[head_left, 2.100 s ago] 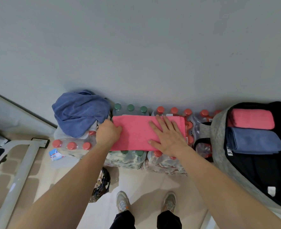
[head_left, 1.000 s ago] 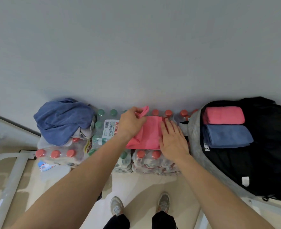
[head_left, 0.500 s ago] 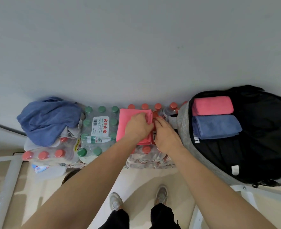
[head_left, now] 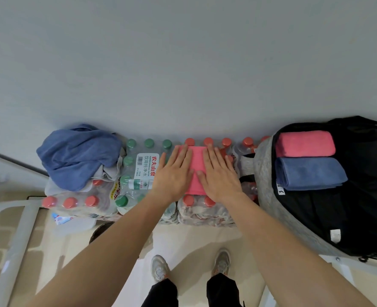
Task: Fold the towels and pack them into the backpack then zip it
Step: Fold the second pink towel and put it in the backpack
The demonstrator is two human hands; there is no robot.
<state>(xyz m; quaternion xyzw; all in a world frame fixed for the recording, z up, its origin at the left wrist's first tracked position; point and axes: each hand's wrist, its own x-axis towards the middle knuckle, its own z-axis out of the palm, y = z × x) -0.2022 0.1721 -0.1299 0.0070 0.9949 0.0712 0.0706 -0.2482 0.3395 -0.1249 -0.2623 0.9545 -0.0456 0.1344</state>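
Note:
A folded pink towel (head_left: 197, 165) lies on top of shrink-wrapped water-bottle packs (head_left: 205, 209). My left hand (head_left: 174, 176) and my right hand (head_left: 220, 176) press flat on it side by side with straight fingers, so only a strip of it shows between them. At the right the open grey and black backpack (head_left: 265, 185) holds a folded pink towel (head_left: 304, 144) and a folded blue towel (head_left: 309, 172) below it. A crumpled blue towel (head_left: 79, 155) sits at the left on more bottle packs, over some grey cloth.
A grey wall rises right behind the bottle packs. Green-capped bottles with a white label (head_left: 146, 167) stand left of my hands. A pale metal frame (head_left: 17, 235) crosses the tiled floor at lower left. My shoes (head_left: 161, 268) stand on the floor below.
The pink towel went from a wide rectangle to a narrower fold as my left hand brought its left side over. Both hands now lie flat on it.

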